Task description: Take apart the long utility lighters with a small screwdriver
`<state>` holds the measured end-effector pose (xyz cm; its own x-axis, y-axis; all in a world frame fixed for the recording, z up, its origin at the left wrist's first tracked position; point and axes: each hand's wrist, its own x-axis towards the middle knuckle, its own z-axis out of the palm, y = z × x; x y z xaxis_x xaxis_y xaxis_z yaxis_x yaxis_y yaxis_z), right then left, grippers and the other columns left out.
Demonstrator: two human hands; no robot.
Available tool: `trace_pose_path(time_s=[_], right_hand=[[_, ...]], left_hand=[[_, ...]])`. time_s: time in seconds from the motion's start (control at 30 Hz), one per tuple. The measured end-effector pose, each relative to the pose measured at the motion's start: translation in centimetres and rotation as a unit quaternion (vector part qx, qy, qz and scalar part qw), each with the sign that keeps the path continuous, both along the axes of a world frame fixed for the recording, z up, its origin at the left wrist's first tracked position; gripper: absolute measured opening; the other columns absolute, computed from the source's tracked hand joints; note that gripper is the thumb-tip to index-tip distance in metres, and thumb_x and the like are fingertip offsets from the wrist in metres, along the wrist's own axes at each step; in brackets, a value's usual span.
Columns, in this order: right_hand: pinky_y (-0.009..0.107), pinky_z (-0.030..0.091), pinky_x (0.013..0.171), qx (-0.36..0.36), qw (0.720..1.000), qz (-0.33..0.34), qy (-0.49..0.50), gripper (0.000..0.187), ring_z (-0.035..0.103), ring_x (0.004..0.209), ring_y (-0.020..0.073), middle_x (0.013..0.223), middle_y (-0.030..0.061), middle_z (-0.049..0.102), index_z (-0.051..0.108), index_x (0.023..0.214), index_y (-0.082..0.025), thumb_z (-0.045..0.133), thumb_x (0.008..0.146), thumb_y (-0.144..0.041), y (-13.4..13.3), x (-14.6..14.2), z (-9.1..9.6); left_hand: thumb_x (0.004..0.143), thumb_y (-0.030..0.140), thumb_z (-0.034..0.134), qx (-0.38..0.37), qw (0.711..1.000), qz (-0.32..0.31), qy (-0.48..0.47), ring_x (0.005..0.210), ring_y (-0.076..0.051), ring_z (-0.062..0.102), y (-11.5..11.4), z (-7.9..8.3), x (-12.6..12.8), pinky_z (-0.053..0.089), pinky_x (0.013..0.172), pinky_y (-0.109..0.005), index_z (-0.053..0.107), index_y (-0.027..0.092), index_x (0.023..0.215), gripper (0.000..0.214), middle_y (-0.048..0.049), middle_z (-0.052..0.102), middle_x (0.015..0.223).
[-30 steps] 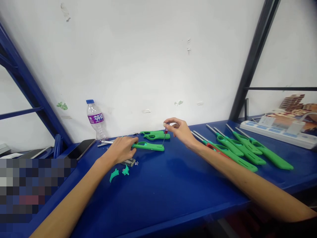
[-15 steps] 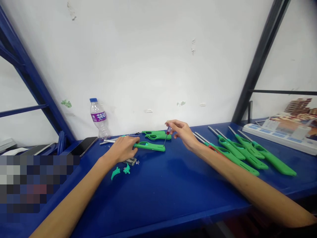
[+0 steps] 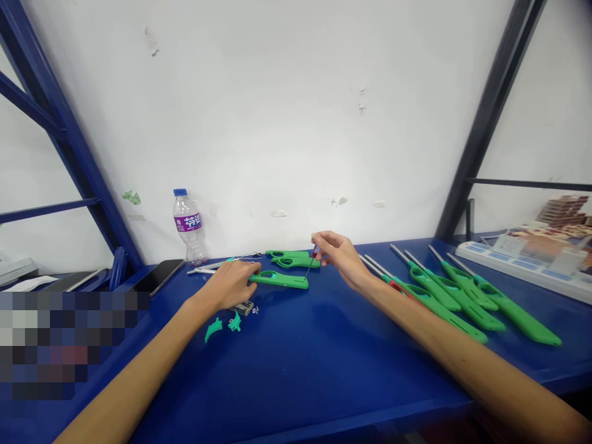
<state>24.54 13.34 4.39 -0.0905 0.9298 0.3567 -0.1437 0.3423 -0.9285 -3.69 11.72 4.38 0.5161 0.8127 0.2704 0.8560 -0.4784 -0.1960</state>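
Note:
My left hand is closed on the left end of a green long-necked lighter, which lies on the blue table. In my right hand, pinched between the fingers, is a small screwdriver with a red and clear handle. Its thin shaft slants down, and the tip meets the right end of the green lighter body. Just behind lie green lighter casing halves. Two teal plastic pieces and some tiny white bits are in front of my left hand, beside a dark, partly hidden part.
Several green lighters with metal necks lie on the right, one showing red. A power strip is farther right. On the left are an upright bottle, a phone and metal rods. Shelf posts flank the table.
The camera view has shifted slightly, so things appear a little lower. Both hands keep their holds, and the screwdriver tip stays at the lighter's right end.

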Motion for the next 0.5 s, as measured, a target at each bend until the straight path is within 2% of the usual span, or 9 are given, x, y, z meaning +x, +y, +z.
trace_pose_path(time_s=[0.1, 0.2, 0.37, 0.5], right_hand=[[0.020, 0.045, 0.048, 0.009, 1.000, 0.002, -0.011, 0.039, 0.059, 0.054, 0.0061, 0.108, 0.0076, 0.073, 0.073, 0.104, -0.019, 0.077, 0.082, -0.051, 0.23, 0.17, -0.11], [0.021, 0.043, 0.045, 0.004, 1.000, -0.004, -0.013, 0.039, 0.059, 0.050, 0.0066, 0.112, 0.0082, 0.073, 0.069, 0.108, -0.022, 0.069, 0.087, -0.054, 0.42, 0.20, -0.16], [0.022, 0.046, 0.048, 0.007, 1.000, -0.006, -0.018, 0.039, 0.065, 0.061, 0.0108, 0.110, 0.0077, 0.069, 0.071, 0.103, -0.021, 0.065, 0.087, -0.055, 0.48, 0.06, -0.20], [0.023, 0.049, 0.054, 0.027, 0.999, -0.019, -0.015, 0.039, 0.060, 0.065, 0.0102, 0.100, 0.0050, 0.068, 0.073, 0.097, -0.019, 0.071, 0.083, -0.056, 0.39, -0.15, -0.34]], left_hand=[[0.080, 0.017, 0.050, 0.003, 1.000, 0.001, -0.001, 0.072, -0.024, 0.066, 0.06, -0.16, -0.06, 0.029, 0.059, -0.031, 0.059, 0.023, 0.087, 0.014, -0.0040, 0.069, 0.076], [0.080, 0.016, 0.050, 0.005, 1.000, 0.002, -0.002, 0.072, -0.024, 0.067, 0.16, -0.30, -0.16, 0.030, 0.059, -0.031, 0.059, 0.023, 0.087, 0.014, -0.0037, 0.069, 0.076], [0.081, 0.017, 0.050, 0.001, 1.000, 0.003, -0.005, 0.073, -0.024, 0.067, 0.22, -0.35, -0.28, 0.031, 0.059, -0.031, 0.059, 0.023, 0.088, 0.013, -0.0040, 0.070, 0.079], [0.081, 0.017, 0.050, -0.003, 1.000, 0.000, -0.009, 0.073, -0.024, 0.067, 0.17, -0.31, -0.26, 0.032, 0.061, -0.031, 0.057, 0.023, 0.085, 0.011, -0.0035, 0.070, 0.079]])
